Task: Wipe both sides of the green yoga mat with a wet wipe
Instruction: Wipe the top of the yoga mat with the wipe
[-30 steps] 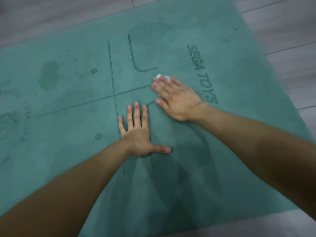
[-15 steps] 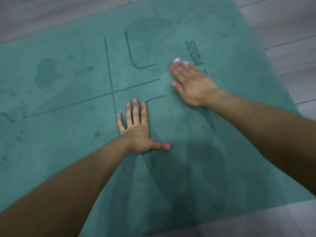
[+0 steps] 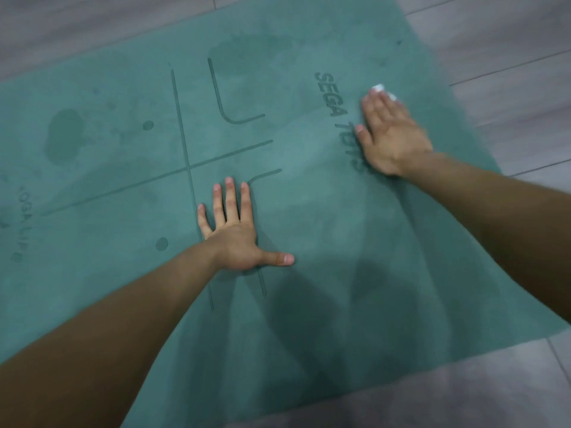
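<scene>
Firmly, wet wipe (image 3: 379,87) is pressed at two o'clock under flat-fingered right hand (image 3: 394,135); green yoga mat (image 3: 324,319) is pinned by spread-fingered left hand (image 3: 236,239); overlapping strokes advised.

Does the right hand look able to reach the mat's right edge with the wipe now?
Probably yes. The right hand presses the wet wipe on the yoga mat near that edge, with only bare mat between; the left hand rests flat at the middle.

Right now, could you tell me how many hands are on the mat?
2: the left hand lies flat beside the crossed lines at centre; the right hand presses a white wipe near the printed lettering.
</scene>
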A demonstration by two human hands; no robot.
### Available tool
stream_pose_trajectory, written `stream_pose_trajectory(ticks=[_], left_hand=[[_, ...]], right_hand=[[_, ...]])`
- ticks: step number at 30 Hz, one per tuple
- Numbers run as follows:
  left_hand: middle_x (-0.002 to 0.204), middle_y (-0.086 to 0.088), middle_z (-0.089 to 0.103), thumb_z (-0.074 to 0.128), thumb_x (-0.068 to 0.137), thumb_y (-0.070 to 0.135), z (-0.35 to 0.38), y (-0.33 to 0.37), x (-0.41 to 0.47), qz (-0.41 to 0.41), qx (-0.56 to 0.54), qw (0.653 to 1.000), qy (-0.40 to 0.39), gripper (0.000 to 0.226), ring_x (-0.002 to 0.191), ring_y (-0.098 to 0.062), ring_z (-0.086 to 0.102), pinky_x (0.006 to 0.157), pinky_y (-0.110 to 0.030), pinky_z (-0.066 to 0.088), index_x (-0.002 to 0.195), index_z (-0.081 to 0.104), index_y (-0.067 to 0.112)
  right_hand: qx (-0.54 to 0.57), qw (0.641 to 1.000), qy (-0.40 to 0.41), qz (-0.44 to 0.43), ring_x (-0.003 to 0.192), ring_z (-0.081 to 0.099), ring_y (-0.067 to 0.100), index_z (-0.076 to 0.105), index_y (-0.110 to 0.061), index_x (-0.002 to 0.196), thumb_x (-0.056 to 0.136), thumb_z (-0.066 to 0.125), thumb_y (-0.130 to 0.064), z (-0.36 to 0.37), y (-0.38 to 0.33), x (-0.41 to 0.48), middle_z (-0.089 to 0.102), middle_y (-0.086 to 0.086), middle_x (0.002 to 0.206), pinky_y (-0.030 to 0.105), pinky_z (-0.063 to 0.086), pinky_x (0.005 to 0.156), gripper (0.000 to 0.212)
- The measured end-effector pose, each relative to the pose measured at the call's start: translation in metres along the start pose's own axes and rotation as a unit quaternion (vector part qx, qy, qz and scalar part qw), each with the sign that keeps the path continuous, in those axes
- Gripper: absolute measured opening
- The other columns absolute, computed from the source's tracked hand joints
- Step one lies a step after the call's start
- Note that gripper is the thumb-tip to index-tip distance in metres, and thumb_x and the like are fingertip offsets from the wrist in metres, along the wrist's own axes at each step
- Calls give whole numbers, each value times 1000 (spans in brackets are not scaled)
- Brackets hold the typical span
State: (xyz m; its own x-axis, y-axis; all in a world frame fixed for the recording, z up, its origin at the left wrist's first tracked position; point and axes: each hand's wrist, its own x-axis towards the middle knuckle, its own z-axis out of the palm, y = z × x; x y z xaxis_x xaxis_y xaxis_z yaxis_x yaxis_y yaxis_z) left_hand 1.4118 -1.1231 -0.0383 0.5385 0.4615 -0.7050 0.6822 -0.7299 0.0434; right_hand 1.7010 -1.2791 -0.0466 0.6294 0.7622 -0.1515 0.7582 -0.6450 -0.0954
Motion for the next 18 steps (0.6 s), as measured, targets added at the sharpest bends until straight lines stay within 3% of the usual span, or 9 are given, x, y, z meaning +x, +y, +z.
stream_pose_trajectory(ticks=[2, 3, 5, 7, 9, 11, 15, 16, 18], left_hand=[[144, -2, -67, 48, 27, 113, -1, 1, 0, 1, -1, 1000, -1, 178, 139, -27, -57, 121, -65, -21, 143, -55, 25], [144, -2, -67, 49, 28, 113, -1, 1, 0, 1, -1, 1000, -2, 178, 139, -27, -56, 121, -65, -21, 143, -55, 25], [143, -2, -67, 52, 30, 112, -1, 1, -1, -2, 0, 1000, -3, 178, 139, -27, -57, 121, -65, -20, 142, -55, 25], [142, -1, -68, 52, 30, 113, -2, 1, -1, -5, 1, 1000, -5, 179, 138, -26, -57, 121, -65, -19, 143, -55, 25], [142, -1, -68, 51, 29, 113, -3, 1, -1, -5, 0, 1000, -9, 179, 138, -26, -58, 121, -65, -20, 143, -55, 25], [143, -1, -68, 52, 30, 112, -2, 1, -1, -3, -2, 1000, -10, 178, 138, -26, -58, 121, -64, -20, 143, -55, 25], [143, -1, -68, 55, 32, 111, -3, 1, -1, -2, -2, 1000, -13, 177, 138, -26, -58, 121, -65, -20, 142, -56, 26], [143, -1, -67, 55, 33, 111, -3, 1, -1, -1, -2, 1000, -12, 177, 138, -26, -57, 121, -65, -20, 142, -56, 26], [143, -1, -67, 55, 33, 111, -3, 1, -1, -2, -2, 1000, -12, 177, 138, -26, -57, 121, -64, -20, 142, -55, 26]], right_hand=[[1, 997, -6, 77, 163, -8, 25, 3, -6, 167, 106, 6, -58, 1, 3, 0, -3, 13, 176, 40, -5, 132, 80], [3, 998, 3, 57, 162, -9, 27, 3, -4, 167, 107, 9, -56, 7, -16, -6, -4, 15, 175, 41, -6, 132, 79], [31, 997, 2, -76, 162, -8, 28, 4, -4, 167, 109, 17, -52, 18, -73, -25, -3, 16, 175, 38, -9, 131, 77], [47, 964, -36, -258, 163, -7, 22, 9, -10, 168, 110, 20, -50, 26, -121, -45, 0, 10, 176, 36, -7, 132, 71], [23, 938, -55, -341, 163, -4, 15, 11, -16, 169, 110, 15, -49, 23, -123, -42, 2, 4, 176, 36, -1, 132, 68], [14, 959, -32, -281, 163, 1, 18, 10, -18, 169, 109, 16, -49, 17, -92, -19, 3, 5, 177, 37, 1, 132, 68], [45, 999, 10, 22, 163, -2, 24, 10, -9, 168, 109, 15, -51, 8, -28, 15, 2, 11, 176, 39, -2, 132, 73], [41, 998, 11, 46, 163, -4, 24, 9, -7, 168, 107, 11, -54, 9, -36, 12, 1, 12, 176, 40, -3, 132, 77], [28, 999, 19, -30, 163, -6, 26, 7, -4, 167, 105, 8, -56, 18, -75, -7, 0, 16, 175, 39, -6, 132, 81]])
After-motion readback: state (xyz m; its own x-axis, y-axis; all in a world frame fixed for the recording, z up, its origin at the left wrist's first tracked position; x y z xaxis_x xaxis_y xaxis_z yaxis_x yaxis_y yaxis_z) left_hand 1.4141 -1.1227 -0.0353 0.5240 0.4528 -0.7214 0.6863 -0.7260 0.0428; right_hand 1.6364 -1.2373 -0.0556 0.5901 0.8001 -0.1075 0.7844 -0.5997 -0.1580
